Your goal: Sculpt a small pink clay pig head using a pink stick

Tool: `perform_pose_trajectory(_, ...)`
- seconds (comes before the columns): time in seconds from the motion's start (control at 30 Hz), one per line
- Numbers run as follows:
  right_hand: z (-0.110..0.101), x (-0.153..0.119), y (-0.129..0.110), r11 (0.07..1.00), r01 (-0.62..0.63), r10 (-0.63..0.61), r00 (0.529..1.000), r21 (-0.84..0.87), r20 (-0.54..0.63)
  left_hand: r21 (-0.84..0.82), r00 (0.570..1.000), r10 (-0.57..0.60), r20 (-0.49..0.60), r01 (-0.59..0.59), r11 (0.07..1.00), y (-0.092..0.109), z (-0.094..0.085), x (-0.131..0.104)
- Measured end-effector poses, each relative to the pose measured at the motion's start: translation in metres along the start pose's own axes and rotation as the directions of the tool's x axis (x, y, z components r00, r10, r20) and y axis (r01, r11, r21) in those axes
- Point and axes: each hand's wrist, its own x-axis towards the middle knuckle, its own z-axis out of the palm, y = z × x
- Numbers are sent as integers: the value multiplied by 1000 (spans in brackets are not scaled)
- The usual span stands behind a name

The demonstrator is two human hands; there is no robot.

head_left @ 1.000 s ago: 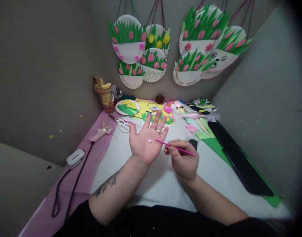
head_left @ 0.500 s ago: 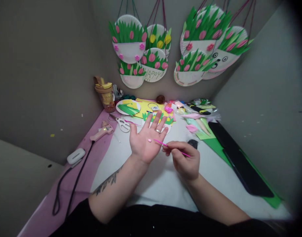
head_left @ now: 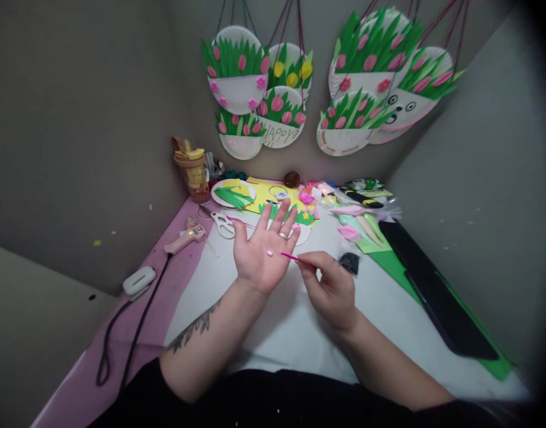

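Observation:
My left hand point(head_left: 263, 261) is held palm up with its fingers spread, above the white sheet. On its palm rests a small pink flattened piece point(head_left: 270, 253), perhaps clay. My right hand point(head_left: 330, 291) pinches a thin bright pink stick point(head_left: 289, 256) between thumb and fingertips. The stick's tip points left over the edge of the left palm, a short way from the pink piece and not touching it. Behind the left fingers lies a paper plate with green paper leaves point(head_left: 303, 235), partly hidden by the hand.
White scissors point(head_left: 222, 226), a pink glue gun point(head_left: 185, 236) and a white corded device point(head_left: 139, 280) lie left. A lidded cup point(head_left: 195, 178) stands behind them. Clay bags point(head_left: 366, 217), a black lump point(head_left: 348, 263) and a dark folded slab point(head_left: 446, 309) sit right. Plate baskets point(head_left: 237, 95) hang on the wall.
My right hand has turned, bringing its fingertips nearer the front end of the pink stick, whose back end is now hidden. My left hand stays nearly still. The view has shifted slightly.

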Motion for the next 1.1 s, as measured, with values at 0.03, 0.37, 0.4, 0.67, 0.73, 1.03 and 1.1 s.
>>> perform_pose_trajectory(0.03,0,-1,0,1000,19,-19,1000,-5,3,6,1000,-1,1,1,1000,-1,0,0)
perform_pose_trajectory(0.37,-3,1,-1,971,111,-128,989,-211,-70,9,999,-28,-16,29,1000,-5,-1,-1)
perform_pose_trajectory(0.4,-3,1,-1,967,122,-138,989,-223,-59,8,1000,-29,-8,29,1000,-5,-2,-1)
perform_pose_trajectory(0.67,-1,1,-5,928,152,-181,982,-339,-55,48,1000,-19,4,19,999,-6,-2,-1)
perform_pose_trajectory(0.73,0,1,-5,919,153,-188,980,-365,-62,61,1000,-14,-3,14,998,-7,-1,-2)
perform_pose_trajectory(1.03,2,1,-6,915,151,-182,982,-373,-49,32,1000,-18,2,18,999,-8,-2,-1)
perform_pose_trajectory(1.1,2,1,-6,916,149,-179,983,-373,-47,31,1000,-18,-6,18,999,-8,-2,-1)
